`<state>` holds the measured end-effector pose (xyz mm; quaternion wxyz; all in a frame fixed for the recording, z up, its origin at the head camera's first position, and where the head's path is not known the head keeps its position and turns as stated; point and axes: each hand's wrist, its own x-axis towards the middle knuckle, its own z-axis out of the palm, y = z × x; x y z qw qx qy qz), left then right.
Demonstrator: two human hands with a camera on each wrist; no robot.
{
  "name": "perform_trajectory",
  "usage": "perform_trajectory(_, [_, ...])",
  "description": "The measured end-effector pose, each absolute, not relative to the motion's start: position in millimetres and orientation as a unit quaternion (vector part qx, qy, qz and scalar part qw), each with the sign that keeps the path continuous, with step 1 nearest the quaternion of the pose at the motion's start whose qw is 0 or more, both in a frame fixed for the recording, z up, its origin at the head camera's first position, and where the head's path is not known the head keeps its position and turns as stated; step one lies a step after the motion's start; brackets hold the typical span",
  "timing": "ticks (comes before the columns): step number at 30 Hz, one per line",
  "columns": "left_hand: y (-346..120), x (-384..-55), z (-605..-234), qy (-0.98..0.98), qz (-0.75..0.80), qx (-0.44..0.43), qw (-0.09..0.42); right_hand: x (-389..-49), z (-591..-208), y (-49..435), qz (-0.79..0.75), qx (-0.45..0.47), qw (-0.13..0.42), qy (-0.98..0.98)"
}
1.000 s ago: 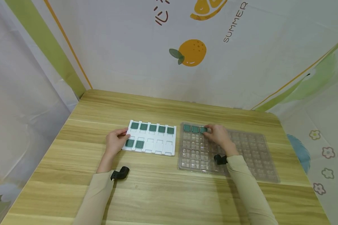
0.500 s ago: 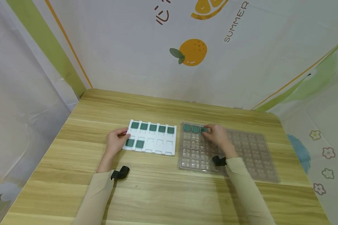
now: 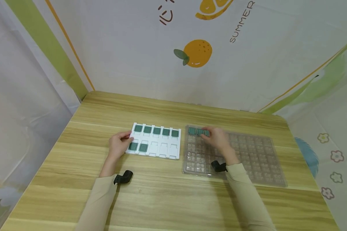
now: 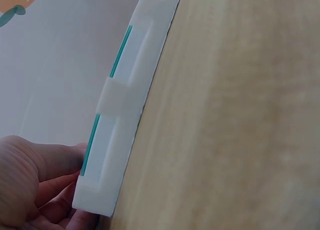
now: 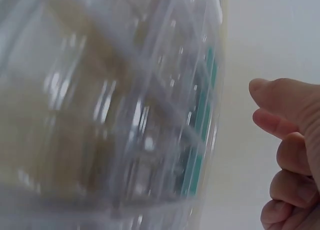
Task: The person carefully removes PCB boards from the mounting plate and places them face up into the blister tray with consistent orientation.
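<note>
My left hand (image 3: pixel 120 145) grips the left edge of a white plastic tray (image 3: pixel 167 140), thumb near its rim and fingers partly under it. Green square circuit boards (image 3: pixel 143 148) fill its back row and the two leftmost front pockets. Beside it lies a clear blister tray (image 3: pixel 196 157), with green boards (image 3: pixel 192 131) along its back left row. Over that row is my right hand (image 3: pixel 218 141), overlapping the third board (image 3: pixel 206 132). In the right wrist view, thumb and index finger (image 5: pixel 272 122) stand apart with nothing between them, while the other fingers curl in.
Both trays lie on a wood-grain table (image 3: pixel 167 199). The clear tray's many other pockets stretch to the right. Behind the table hangs a white curtain (image 3: pixel 133 57) with orange prints. A small black camera (image 3: pixel 123 177) sits on each wrist.
My right hand has moved left along the back row, off the third board toward the second, and more of the third board shows. The left hand and white tray stay put.
</note>
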<state>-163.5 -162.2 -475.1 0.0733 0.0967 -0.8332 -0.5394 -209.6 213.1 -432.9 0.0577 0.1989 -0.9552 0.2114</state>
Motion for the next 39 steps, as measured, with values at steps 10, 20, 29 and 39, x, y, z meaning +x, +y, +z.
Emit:
perform_trajectory(10, [-162.1, -162.7, -473.9, -0.827, -0.549, 0.099, 0.067, -200.6, -433.0, 185.1, 0.238, 0.238, 0.064, -0.940])
perform_trajectory(20, [-161.9, -163.4, -474.5, -0.829, -0.545, 0.101, 0.067, -191.3, -434.9, 156.9, 0.273, 0.246, 0.029, -0.930])
perform_trajectory(29, [-161.4, -162.6, -473.6, -0.829, -0.545, 0.099, 0.074, -186.3, -437.6, 135.9, 0.278, 0.269, 0.029, -0.922])
perform_trajectory(39, [-161.3, -163.2, -473.6, -0.830, -0.544, 0.098, 0.074, -184.8, -436.8, 118.1, 0.272, 0.287, 0.028, -0.918])
